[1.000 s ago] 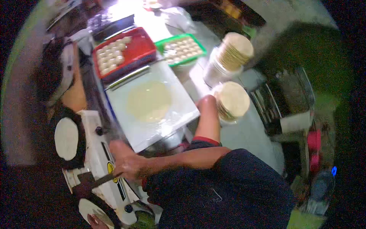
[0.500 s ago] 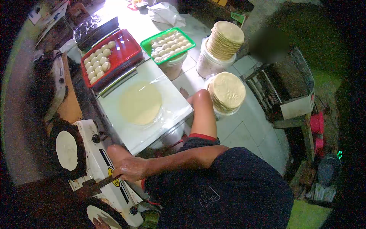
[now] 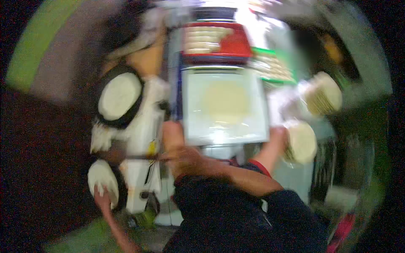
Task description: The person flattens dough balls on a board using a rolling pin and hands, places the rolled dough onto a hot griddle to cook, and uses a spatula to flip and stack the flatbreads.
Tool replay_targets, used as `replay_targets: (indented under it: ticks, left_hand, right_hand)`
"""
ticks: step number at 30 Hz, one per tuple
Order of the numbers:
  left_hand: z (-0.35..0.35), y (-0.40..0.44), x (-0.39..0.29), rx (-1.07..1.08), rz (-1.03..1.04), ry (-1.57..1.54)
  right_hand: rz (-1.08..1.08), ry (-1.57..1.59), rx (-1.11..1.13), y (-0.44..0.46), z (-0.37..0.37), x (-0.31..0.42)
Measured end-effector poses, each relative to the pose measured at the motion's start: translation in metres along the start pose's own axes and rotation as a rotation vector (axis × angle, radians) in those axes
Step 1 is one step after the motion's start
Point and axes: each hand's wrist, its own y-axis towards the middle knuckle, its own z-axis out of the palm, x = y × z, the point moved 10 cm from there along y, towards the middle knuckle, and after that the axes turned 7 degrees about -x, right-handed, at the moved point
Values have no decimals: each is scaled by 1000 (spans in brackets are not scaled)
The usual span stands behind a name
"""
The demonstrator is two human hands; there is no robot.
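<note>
My left hand [image 3: 103, 195] rests its spread fingers on a pale flatbread [image 3: 99, 175] in the nearer dark pan [image 3: 121, 185] of a white gas stove [image 3: 141, 173]. My right hand [image 3: 182, 159], crossed over my lap, is closed around the handle of a dark spatula [image 3: 135, 156]. The blurred spatula reaches left over the stove between the two pans. Another flatbread [image 3: 120, 96] lies in the farther pan [image 3: 140, 86]. In front of my knees, a thin round dough sheet [image 3: 225, 100] lies on a white board [image 3: 194, 122].
Behind the board sits a red tray [image 3: 236, 44] with rows of dough balls. A green tray [image 3: 261, 51] of dough pieces stands to its right. Two stacks of round flatbreads, a farther one [image 3: 327, 95] and a nearer one [image 3: 303, 142], stand on the right.
The view has turned, so the board and trays now stand straight ahead. My left hand has come further into view on the nearer flatbread. My right hand still holds the spatula.
</note>
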Motion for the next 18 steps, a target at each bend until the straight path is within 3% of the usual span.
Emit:
replay_targets:
  ticks: [3, 4, 5, 10, 18]
  left_hand:
    - [-26, -32, -62, -19, -127, 90]
    - [-15, -22, -53, -98, 10, 75]
    - [-14, -19, -52, -77, -77, 61]
    - [12, 22, -87, -53, -113, 39]
    - [38, 31, -48, 62, -264, 238]
  right_hand:
    - [14, -251, -23, 3, -14, 17]
    - [26, -287, -18, 8, -18, 26]
    - [38, -324, -12, 14, -24, 34]
    - [138, -344, 17, 49, -39, 23]
    - [3, -346, 15, 44, -32, 45]
